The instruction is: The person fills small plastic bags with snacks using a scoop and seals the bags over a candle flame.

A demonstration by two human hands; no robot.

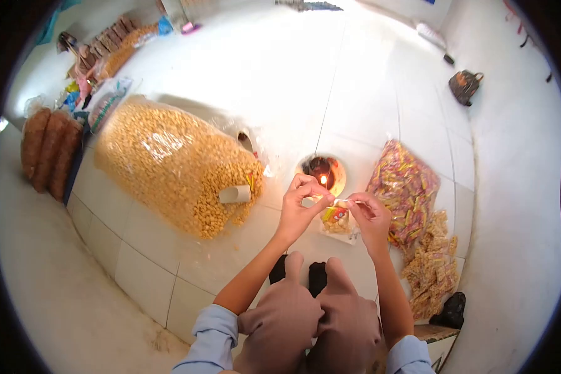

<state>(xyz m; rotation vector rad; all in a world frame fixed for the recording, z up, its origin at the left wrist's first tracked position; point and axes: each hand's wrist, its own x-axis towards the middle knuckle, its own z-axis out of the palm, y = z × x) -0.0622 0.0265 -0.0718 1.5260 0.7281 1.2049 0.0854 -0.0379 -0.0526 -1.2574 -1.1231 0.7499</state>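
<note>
Close to a small flame [323,179], which burns over a round dish [336,169], my two hands meet. My left hand [303,202] and my right hand [369,218] pinch the top edge of a small clear packet [336,219] with a red and yellow label and pale pieces inside. The packet hangs below the fingertips, above a small white object [349,237] on the floor. Both hands have closed fingers on the packet's edge.
Left lies a large open bag of yellow snack pieces [162,156] with a white scoop [235,194]. Right are a bag of colourful wrappers [405,181] and a pile of filled packets [431,268]. A person [86,59] sits at the far left. A backpack [465,86] rests by the wall.
</note>
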